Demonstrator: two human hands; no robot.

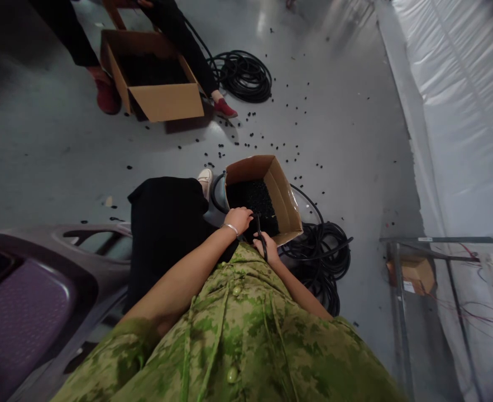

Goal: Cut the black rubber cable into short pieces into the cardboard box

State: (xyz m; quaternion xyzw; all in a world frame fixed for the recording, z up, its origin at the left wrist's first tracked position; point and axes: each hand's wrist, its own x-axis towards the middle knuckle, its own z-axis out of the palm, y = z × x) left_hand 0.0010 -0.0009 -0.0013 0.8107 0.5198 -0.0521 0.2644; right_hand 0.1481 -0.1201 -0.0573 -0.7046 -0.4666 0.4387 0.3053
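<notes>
My left hand (pixel 238 219), with a silver bracelet at its wrist, is closed over the near side of an open cardboard box (pixel 287 209). Its fingers pinch a thin black hose (pixel 252 215), of which only a short bit shows. Just to the right and nearer my body, my right hand (pixel 268 247) grips dark scissors (pixel 259 228), their blades pointing away from me beside the left fingertips. Inside the box lies a heap of small black cut pieces (pixel 252 195). Whether the blades touch the hose I cannot tell.
Coiled black hose (pixel 328 245) lies right of the box. Small black pieces (pixel 252 134) litter the grey floor. Ahead, a person in red shoes (pixel 224 108) sits at another cardboard box (pixel 166 102) beside a second hose coil (pixel 246 75). A purple chair (pixel 28 312) stands left, a metal frame (pixel 401 312) right.
</notes>
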